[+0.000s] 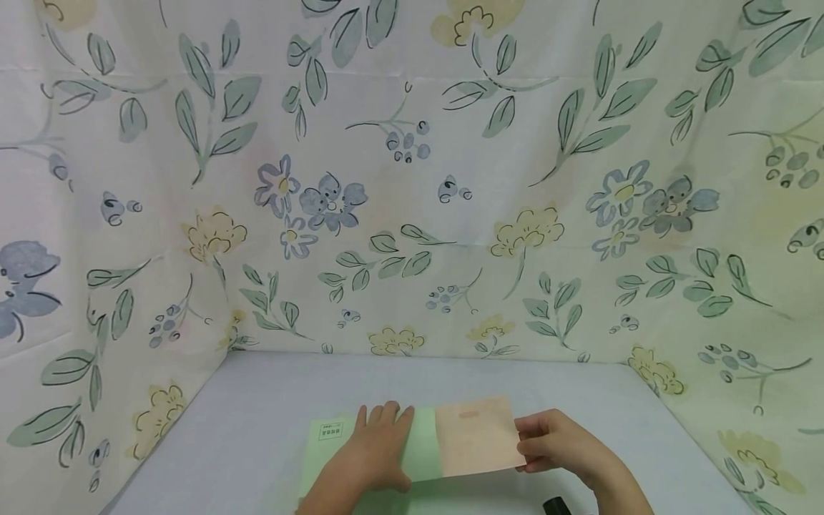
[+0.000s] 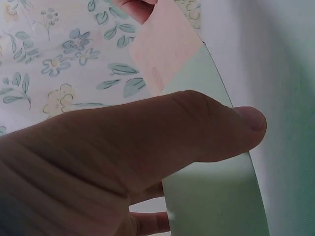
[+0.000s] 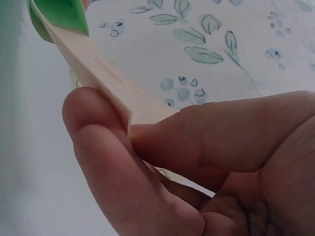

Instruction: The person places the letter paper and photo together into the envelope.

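A flat light-green paper sleeve [image 1: 423, 443] with a small printed box [image 1: 331, 430] near its upper left corner spans the front of the table. My left hand [image 1: 373, 454] grips it across its width, thumb at the near edge and fingers over the far edge. Out of the sleeve's right end extends a peach-coloured stiff paper piece [image 1: 479, 436] with a small oblong mark. My right hand [image 1: 556, 443] pinches the right end of that piece between thumb and fingers. In the right wrist view, the sleeve's green mouth [image 3: 69, 17] gapes around the peach piece [image 3: 101, 69].
A black cylindrical object [image 1: 556, 506] pokes in at the bottom edge, below my right hand. The pale table [image 1: 412, 379] is bordered at the back and sides by a white floral curtain [image 1: 412, 179].
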`<state>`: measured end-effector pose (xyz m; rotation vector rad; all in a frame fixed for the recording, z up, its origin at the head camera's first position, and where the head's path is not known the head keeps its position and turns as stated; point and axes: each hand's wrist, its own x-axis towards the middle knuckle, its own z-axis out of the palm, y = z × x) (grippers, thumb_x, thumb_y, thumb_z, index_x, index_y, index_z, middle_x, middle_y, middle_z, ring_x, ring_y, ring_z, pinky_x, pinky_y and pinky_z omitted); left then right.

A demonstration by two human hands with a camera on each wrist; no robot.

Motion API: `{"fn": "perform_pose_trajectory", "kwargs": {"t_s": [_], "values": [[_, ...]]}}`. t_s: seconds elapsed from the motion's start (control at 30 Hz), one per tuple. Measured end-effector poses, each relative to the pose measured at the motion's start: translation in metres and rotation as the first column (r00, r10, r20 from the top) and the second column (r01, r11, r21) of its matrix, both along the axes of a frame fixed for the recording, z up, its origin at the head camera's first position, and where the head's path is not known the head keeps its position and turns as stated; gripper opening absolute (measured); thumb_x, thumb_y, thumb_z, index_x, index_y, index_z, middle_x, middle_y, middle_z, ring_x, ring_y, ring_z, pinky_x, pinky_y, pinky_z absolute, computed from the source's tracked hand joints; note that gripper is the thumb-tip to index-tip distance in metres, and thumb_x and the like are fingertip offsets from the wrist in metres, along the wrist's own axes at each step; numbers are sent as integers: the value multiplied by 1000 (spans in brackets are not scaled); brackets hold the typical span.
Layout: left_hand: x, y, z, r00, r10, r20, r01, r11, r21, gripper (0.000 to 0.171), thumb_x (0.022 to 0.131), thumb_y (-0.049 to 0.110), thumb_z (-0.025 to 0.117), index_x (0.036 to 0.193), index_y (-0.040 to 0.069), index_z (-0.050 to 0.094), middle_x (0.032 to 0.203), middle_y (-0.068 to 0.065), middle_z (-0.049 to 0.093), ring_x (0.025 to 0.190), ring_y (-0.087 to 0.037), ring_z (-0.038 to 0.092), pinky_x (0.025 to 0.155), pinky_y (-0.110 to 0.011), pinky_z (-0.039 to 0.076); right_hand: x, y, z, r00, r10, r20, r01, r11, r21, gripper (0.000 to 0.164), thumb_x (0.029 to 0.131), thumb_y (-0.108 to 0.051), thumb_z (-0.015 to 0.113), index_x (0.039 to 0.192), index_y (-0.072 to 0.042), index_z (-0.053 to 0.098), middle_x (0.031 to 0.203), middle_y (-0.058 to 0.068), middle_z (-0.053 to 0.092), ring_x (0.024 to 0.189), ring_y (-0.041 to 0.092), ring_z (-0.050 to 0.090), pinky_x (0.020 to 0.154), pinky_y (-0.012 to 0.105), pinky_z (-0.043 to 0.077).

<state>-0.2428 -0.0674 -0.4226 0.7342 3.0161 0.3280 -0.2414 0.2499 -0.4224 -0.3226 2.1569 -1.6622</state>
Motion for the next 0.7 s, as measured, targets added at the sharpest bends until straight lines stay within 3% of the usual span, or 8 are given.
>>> {"fn": "perform_pose_trajectory", "kwargs": {"t_s": [0.43,0.7], "values": [[1,0,1,1000,-9,-10,9,1000,1,102,53,39,86,139,4,42,132,-15,43,123,-35,39,106,-62,21,4,-1,-1,998,-63,-12,64,998,27,49,84,-4,60,125,15,44,95,13,60,82,26,62,72,41,56],[0,0,-1,999,-25,-22,25,1000,-5,103,53,40,86,139,5,42,129,-13,44,120,-33,40,105,-62,22,3,-4,0,1000,-25,-4,25,1000,9,39,84,-4,60,118,14,53,94,12,65,81,25,64,71,40,56]]}}
